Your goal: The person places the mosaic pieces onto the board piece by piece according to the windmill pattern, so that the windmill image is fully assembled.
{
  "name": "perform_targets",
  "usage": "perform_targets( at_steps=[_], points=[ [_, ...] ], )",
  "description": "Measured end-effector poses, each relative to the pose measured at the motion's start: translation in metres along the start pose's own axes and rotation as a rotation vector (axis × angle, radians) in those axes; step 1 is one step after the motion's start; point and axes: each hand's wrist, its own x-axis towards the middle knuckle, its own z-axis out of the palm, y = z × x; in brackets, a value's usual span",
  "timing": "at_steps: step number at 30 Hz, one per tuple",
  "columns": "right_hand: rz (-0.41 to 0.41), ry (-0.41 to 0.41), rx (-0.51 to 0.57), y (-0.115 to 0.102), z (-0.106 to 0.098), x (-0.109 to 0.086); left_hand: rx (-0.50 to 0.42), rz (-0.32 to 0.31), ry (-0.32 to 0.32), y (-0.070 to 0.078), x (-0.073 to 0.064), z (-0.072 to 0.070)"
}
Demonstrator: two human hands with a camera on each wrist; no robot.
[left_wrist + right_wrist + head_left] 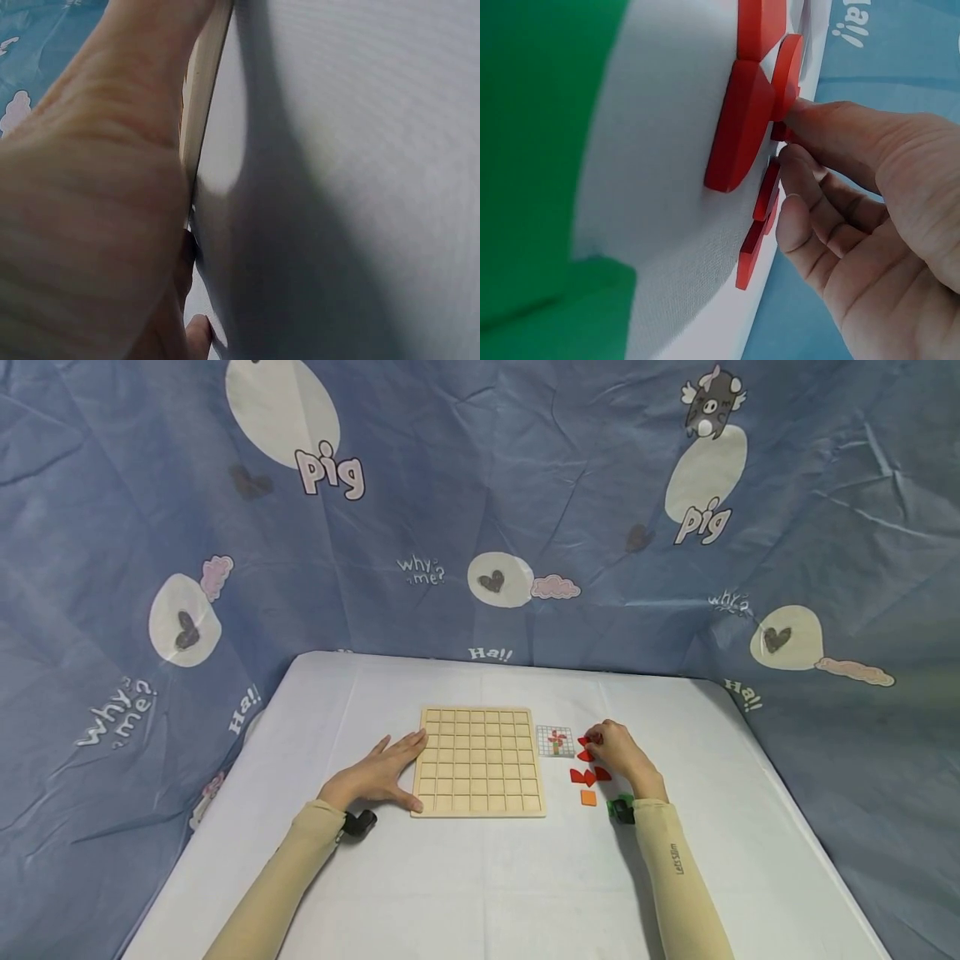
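Note:
My left hand lies with spread, straight fingers along the left edge of a wooden grid board. In the left wrist view, the palm side hides most of the board's edge. To the right of the board, my right hand reaches down among several red pieces with curved edges. The right wrist view shows its thumb and forefinger pinching a small red piece, mostly hidden by the fingertips. Other red pieces lie close by on the white cloth.
Between the board and the red pieces lies a pattern card with a gridded picture. An orange square sits nearer me. Green pieces are partly hidden by the right wrist camera. A blue printed curtain surrounds the white table.

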Motion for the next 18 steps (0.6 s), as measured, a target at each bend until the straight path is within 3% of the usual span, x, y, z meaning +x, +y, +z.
perform_targets(
  at_steps=[18],
  points=[
    [0.067, -0.042, 0.035, -0.0027, -0.0030, 0.0008, -0.001, -0.008, -0.007, 0.0008, -0.0002, 0.0005]
  ],
)
